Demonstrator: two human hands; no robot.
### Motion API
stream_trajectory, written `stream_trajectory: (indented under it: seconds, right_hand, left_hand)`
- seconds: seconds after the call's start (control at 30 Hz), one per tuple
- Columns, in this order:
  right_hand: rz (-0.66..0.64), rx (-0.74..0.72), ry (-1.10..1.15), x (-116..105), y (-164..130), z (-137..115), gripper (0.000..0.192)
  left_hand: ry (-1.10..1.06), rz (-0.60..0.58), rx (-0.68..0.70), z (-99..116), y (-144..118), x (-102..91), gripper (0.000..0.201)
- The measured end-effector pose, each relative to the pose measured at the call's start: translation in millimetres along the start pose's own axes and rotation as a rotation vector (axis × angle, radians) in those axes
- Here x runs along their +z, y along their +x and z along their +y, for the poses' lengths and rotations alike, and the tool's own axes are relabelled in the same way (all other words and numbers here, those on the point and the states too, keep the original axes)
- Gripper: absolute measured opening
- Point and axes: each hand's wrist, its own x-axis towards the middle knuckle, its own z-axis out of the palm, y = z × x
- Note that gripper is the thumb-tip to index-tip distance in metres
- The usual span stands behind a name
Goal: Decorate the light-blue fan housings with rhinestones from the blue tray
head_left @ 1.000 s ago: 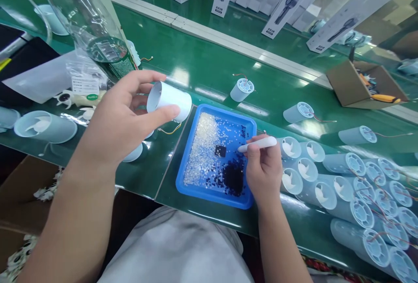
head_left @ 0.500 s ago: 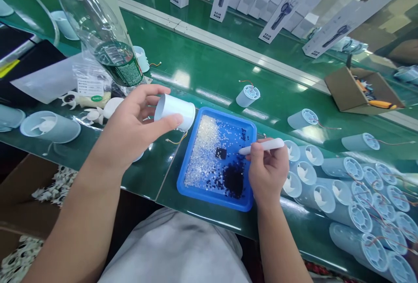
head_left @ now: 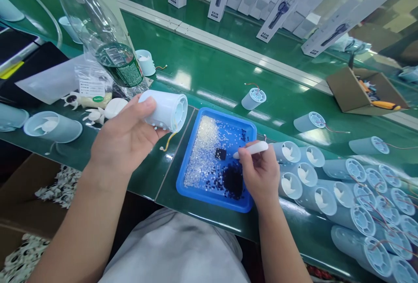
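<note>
Our left hand (head_left: 126,137) grips a white cylinder (head_left: 165,110) sideways above the bench (head_left: 209,74), its grilled end turned toward the blue tray (head_left: 192,187); our right hand (head_left: 259,174) pinches a white pen (head_left: 251,149), tip over the tray's small beads (head_left: 202,152).

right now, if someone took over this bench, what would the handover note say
Left hand: holds a white fan tube on its side above the table edge, grille end towards the blue tray, its wire dangling.
Right hand: holds a white pen tool, tip over the tray.
Tray: clear and dark tiny pieces, plus one small black square.
Done, apparently: rows of tubes lie to the right.
Left: cannot tell whether the held tube has its piece; more tubes lie further back on the belt.
</note>
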Motion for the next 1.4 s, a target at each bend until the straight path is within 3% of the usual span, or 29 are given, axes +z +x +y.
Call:
stream_trajectory:
  seconds: [0.13,0.27,0.37,0.47,0.57,0.7,0.8,0.97,1.17,1.4]
  right_hand:
    - [0.016,-0.032,0.034,1.7,1.6,-4.2,0.013]
    - [-0.090,-0.134,-0.020,4.8,8.6,-20.6,0.004]
    - [0.062,-0.231,0.095,2.5,6.8,-42.3,0.012]
    - [0.199,-0.170,0.398,-2.3,-2.7,-65.6,0.021]
    - [0.187,-0.090,0.590,-5.0,-10.9,-80.0,0.023]
    - [0.157,-0.064,0.663,-4.2,-14.2,-83.7,0.022]
    - [0.168,-0.056,0.679,-5.5,-14.5,-81.8,0.019]
    - [0.339,-0.026,0.523,-9.4,-5.9,-56.2,0.015]
    - [0.128,0.044,0.239,-1.9,4.5,-5.1,0.014]
    - [0.044,0.020,0.161,6.8,2.8,4.4,0.014]
  left_hand:
    - [-0.198,-0.036,-0.018,-2.7,0.5,4.9,0.009]
    - [-0.274,-0.076,-0.082,-13.5,-1.8,10.0,0.013]
    - [-0.278,-0.068,-0.105,-22.6,-7.6,16.9,0.012]
    - [-0.244,-0.091,-0.125,-27.3,-15.7,25.9,0.016]
    - [-0.219,-0.109,-0.131,-27.3,-24.0,33.6,0.018]
    - [-0.187,-0.143,-0.134,-25.4,-32.0,39.3,0.018]
    - [-0.173,-0.144,-0.127,-25.3,-34.0,40.5,0.019]
    - [-0.158,-0.025,-0.081,-26.4,-29.3,32.2,0.020]
    - [-0.112,0.038,-0.043,-27.3,-20.2,16.1,0.018]
    - [-0.119,0.052,-0.051,-28.7,-20.4,12.7,0.015]
